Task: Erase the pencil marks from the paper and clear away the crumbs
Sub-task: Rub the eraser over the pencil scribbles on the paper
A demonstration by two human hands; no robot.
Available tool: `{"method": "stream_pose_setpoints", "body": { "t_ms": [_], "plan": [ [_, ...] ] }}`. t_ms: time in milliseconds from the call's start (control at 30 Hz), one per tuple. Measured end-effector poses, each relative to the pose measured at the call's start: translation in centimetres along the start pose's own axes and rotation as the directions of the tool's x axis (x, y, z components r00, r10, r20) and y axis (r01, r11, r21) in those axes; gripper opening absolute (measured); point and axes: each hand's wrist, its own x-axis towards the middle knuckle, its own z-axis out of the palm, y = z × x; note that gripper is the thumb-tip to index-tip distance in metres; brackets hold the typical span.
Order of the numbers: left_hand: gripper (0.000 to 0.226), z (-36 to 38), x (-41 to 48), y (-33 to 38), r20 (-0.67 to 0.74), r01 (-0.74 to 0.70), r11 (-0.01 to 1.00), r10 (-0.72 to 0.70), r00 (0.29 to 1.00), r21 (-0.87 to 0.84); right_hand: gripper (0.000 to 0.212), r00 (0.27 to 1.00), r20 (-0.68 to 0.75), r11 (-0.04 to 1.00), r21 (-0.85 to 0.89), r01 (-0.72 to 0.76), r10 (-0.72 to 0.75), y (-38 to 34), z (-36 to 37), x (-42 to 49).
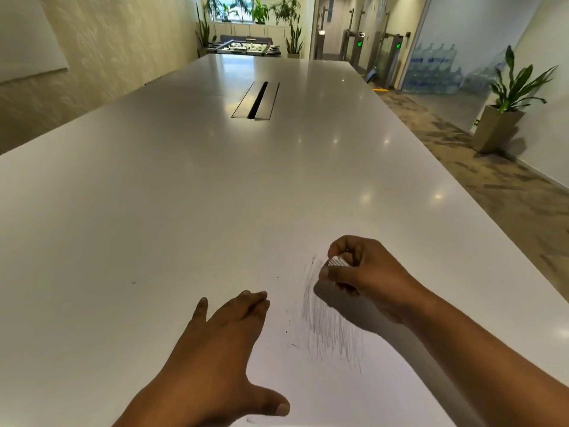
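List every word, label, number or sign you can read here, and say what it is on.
No text here reads clearly.
Green lit signs on the gates: symbols only, no letters legible.
Blue labels on the water bottles: too blurred.
Eraser in the right hand: any print too blurred to read.

A white table (154, 195) carries paper (323, 392) and crumbs (286, 332).

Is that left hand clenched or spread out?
Spread out: the left hand lies palm down over the edge of the paper, fingers straight, thumb apart, holding nothing.
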Motion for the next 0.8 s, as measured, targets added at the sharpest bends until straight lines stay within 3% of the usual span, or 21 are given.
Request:
{"method": "stream_pose_setpoints", "body": {
  "t_ms": [133,467,667,800],
  "plan": [
    [0.13,-0.4,-0.1,0.3,0.0,0.007,0.999,-0.007,1.0,0.037,0.009,1.0,0.021,1.0,0.027,-0.016,0.015,-0.2,-0.6,-0.3],
    [0.128,-0.2,-0.4,0.3,-0.035,0.001,1.0,-0.001,0.999,0.002,0.021,0.991,0.12,0.961,-0.264,0.082,-0.052,-0.8,1.4,0.2],
    [0.126,-0.2,-0.6,0.0,-0.082,-0.032,0.999,0.03,0.996,-0.032,0.018,0.99,0.142,0.967,-0.255,0.03,0.007,-0.3,1.0,0.0],
    [0.126,-0.2,0.0,0.0,-0.2,-0.071,0.987,0.042,0.979,-0.144,0.009,0.999,0.037,0.985,-0.17,0.035,-0.029,0.9,1.7,-0.5]
  ]
}}
